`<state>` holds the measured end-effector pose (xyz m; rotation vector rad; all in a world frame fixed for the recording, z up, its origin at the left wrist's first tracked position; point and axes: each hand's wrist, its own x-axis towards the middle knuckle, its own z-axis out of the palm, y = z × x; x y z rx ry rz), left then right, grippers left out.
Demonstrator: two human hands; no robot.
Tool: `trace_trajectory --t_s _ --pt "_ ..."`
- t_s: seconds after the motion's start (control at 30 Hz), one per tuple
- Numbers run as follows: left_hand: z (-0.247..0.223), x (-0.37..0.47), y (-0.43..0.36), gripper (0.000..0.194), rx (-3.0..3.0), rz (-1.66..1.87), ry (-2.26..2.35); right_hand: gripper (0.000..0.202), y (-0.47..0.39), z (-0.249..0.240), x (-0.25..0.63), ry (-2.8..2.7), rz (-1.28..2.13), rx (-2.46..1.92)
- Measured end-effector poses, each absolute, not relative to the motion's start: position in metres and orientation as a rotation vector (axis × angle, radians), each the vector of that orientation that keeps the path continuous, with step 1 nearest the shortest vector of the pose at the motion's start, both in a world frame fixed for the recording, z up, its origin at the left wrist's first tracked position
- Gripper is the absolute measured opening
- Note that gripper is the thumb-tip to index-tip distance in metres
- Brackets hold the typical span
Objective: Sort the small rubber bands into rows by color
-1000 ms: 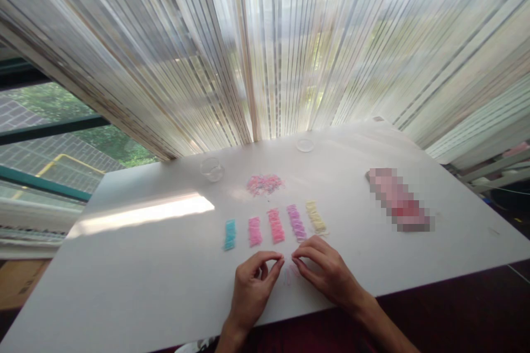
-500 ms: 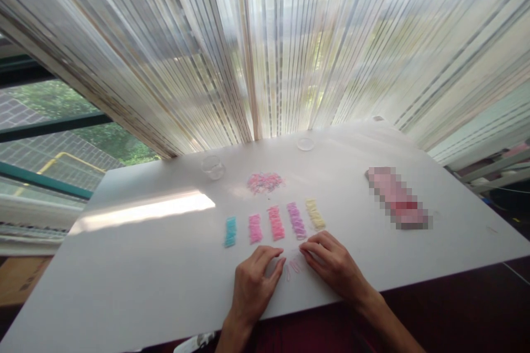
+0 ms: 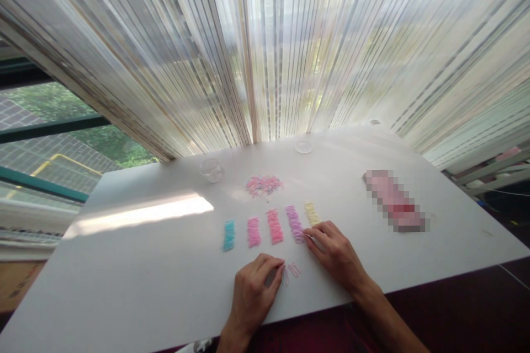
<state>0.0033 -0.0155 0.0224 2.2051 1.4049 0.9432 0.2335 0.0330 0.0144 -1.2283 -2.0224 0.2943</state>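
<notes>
Five short columns of small coloured loops lie in a row: blue (image 3: pixel 228 235), pink (image 3: pixel 254 231), coral pink (image 3: pixel 274 226), purple (image 3: pixel 295 224) and yellow (image 3: pixel 312 214). My right hand (image 3: pixel 336 253) is at the lower end of the purple column, thumb and forefinger pinched; what they hold is too small to name. My left hand (image 3: pixel 254 289) rests nearer the front edge, its fingertips pressed together beside a few loose pale pink loops (image 3: pixel 293 269). Whether a loop is between the left fingertips is hidden. Behind the columns lies a mixed pile of loops (image 3: pixel 264 185).
On the white table (image 3: pixel 144 276), a clear round container (image 3: pixel 212 170) stands at the back left and a clear lid (image 3: pixel 303 146) lies near the curtain (image 3: pixel 281 66). A blurred pink object (image 3: pixel 393 198) lies to the right.
My right hand has moved up and slightly right, to the end of the purple column. My left thumb and forefinger have closed together by the loose loops.
</notes>
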Motion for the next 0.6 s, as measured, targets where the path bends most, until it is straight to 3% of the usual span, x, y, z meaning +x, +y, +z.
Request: trace_trajectory --t_s 0.6 --pt "0.022 0.004 -0.033 0.005 2.357 0.713 1.476 0.014 -0.021 0.012 0.211 -2.093 0.465 -1.264"
